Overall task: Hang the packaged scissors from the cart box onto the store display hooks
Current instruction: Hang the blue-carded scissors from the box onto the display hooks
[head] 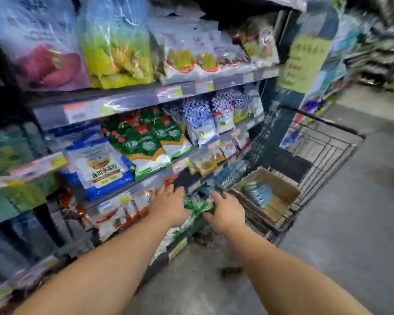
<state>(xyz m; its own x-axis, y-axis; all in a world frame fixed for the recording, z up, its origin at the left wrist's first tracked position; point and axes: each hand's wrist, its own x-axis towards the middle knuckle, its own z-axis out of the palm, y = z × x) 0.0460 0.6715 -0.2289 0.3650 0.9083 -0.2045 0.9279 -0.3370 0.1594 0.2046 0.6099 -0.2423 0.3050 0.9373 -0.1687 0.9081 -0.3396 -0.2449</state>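
Head view looks forward and down, close, at shelves (132,101) and cart (323,155).

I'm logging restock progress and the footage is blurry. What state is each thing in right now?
Left hand: fingers spread, reaching to the low shelf packets.
Right hand: at a green packet; grip too blurred to tell.
Box: open, in the cart, blue packages still inside.
Cart: parked beside the shelves.
Shelves: stocked with bagged goods.
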